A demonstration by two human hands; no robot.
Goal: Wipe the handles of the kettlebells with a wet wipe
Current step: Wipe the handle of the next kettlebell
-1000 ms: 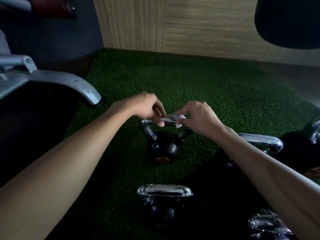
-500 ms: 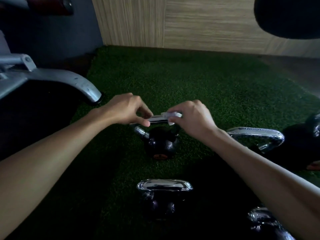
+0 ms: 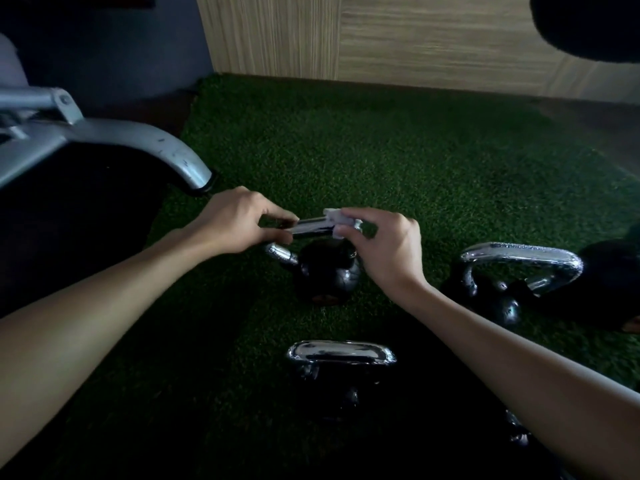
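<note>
Two hands gripped the small black kettlebell's (image 3: 327, 277) chrome handle (image 3: 311, 226) mid green turf (image 3: 398, 150), left hand (image 3: 239, 220) pinching it steady, right hand (image 3: 384, 245) clamping the white wet wipe (image 3: 341, 218) round it, where firm end-to-end strokes would serve best.

Open green turf (image 3: 381, 150) runs from the middle kettlebell (image 3: 325, 275) back to the wooden wall (image 3: 415, 36). On the left a grey machine leg (image 3: 138, 143) curves down to the turf edge, near the left hand (image 3: 235, 220). The right kettlebell (image 3: 523, 261) stands just beside the right forearm (image 3: 485, 327); the near kettlebell (image 3: 341, 353) sits between both forearms, a strip of turf separating it from the middle one
</note>
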